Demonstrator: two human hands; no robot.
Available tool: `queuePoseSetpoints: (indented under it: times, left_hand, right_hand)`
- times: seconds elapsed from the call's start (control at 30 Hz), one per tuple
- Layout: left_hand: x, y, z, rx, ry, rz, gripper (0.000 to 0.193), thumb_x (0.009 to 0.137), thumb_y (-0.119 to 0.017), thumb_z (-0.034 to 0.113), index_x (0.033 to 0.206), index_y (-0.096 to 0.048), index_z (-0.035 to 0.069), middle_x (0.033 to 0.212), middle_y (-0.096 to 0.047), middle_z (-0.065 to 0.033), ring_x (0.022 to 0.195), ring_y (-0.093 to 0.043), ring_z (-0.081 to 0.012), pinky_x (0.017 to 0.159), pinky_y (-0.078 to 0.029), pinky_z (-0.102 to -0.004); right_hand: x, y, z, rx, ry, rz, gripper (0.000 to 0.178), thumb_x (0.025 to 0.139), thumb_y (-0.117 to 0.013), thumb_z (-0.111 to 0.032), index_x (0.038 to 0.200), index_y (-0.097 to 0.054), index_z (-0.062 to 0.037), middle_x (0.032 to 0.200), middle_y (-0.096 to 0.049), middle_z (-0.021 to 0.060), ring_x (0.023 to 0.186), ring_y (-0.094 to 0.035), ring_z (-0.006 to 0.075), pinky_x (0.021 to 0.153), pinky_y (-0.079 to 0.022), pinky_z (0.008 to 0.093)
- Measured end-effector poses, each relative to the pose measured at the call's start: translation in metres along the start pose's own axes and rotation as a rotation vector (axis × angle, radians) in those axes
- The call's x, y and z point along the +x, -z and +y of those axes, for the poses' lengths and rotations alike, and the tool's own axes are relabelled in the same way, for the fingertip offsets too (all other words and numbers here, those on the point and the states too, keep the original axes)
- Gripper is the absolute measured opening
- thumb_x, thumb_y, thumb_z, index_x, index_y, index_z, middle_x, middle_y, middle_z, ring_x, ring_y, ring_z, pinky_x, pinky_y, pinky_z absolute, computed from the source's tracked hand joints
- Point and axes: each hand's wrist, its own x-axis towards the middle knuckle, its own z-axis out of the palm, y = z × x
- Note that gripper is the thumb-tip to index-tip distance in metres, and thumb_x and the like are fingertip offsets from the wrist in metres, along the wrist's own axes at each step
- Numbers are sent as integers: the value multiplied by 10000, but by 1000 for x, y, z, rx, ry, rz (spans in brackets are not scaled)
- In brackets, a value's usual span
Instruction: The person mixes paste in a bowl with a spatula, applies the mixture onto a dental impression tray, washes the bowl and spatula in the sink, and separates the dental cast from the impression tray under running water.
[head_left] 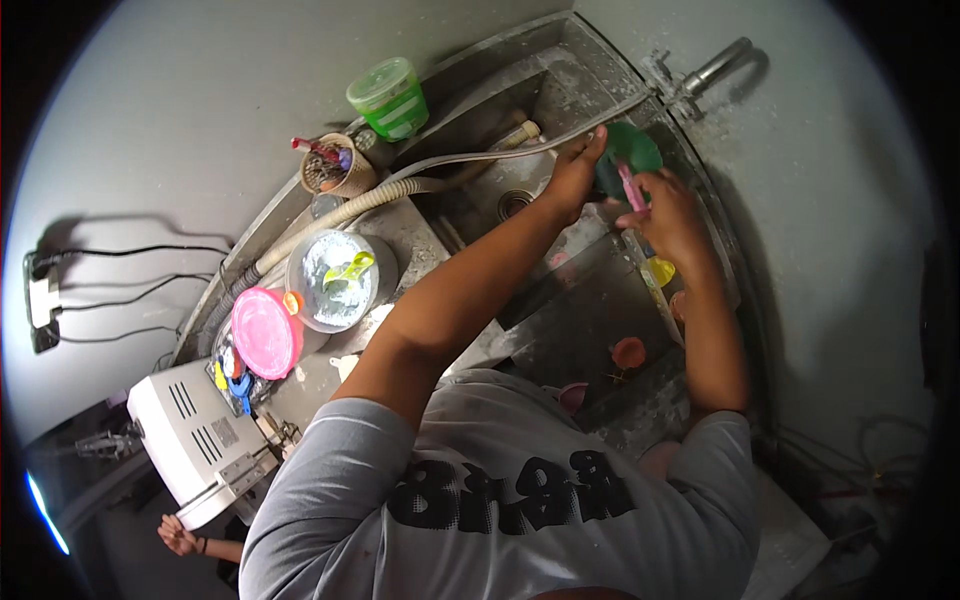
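Grey walls (815, 200) around a metal sink (585, 75) smeared with pale residue; clock positions referenced to the chest, twelve toward the top of the view. Nearest, at two to three o'clock: small orange cup-like piece (629, 352), set low, apparently clear of the working space. At ten o'clock, beside the sink: pink-lidded tub (266, 333), lid presumably fitted to protect the contents; just beside it, round uncovered tub (387, 270) with a yellow-green scoop (350, 270) inside, probably for ready access. At one o'clock, above the sink: green bowl (643, 150), gripped near the rim by the left hand (575, 182), likely for a steady counter-hold; fingers curled against the bowl, tips partly hidden, spread impossible to tell. Opposite: right hand (670, 215), fingers pinching a slim pink implement (630, 187), far end at the bowl, probably for fine control; shape of that end not discernible. Farther, at eleven o'clock, along the ledge: tool cup (350, 183) with slim items standing inside, presumably for easy selection, and lidded green tub (392, 105). Farthest, at one o'clock: wall-mounted tap (718, 65), pale hose (475, 157) routed leftward across the sink, apparently for reach.
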Motion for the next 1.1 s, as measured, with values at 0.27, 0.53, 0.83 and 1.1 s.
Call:
queuePoseSetpoints:
  times: [0.27, 0.53, 0.83, 1.1]
  left_hand:
    - [32, -22, -15, -58, -54, -10, 589, 887, -560, 613, 1167, -557, 94, 1015, -626, -96, 813, -666, -219, 607, -589, -402]
    - [-5, 16, -34, -20, -101, 118, 588, 880, -556, 635, 1134, -556, 104, 1025, -601, -95, 815, -642, -220, 641, -560, -389]
    - [-41, 56, -55, 10, -87, 188, 618, 882, -545, 644, 1162, -556, 92, 1001, -617, -93, 827, -649, -214, 635, -560, -373]
    - [-72, 59, -55, 54, -23, 152, 697, 896, -486, 669, 1254, -537, 73, 1140, -604, -99, 974, -624, -228, 766, -557, -442]
  right_hand:
    - [33, 8, 38, -378, -152, -26, 143, 806, -646, -121, 896, -642, -11, 889, -673, 209, 879, -653, 387, 793, -506, 487]
    - [22, -23, 8, -436, -82, -157, 103, 777, -637, -104, 826, -684, -27, 874, -677, 210, 867, -661, 385, 789, -519, 466]
    - [14, -61, -20, -308, -17, -232, 126, 739, -655, -86, 829, -686, -5, 872, -675, 223, 873, -666, 374, 798, -525, 449]
    - [-8, -65, -27, -328, -16, -225, 134, 733, -654, -100, 822, -694, -8, 865, -685, 207, 868, -676, 358, 783, -534, 433]
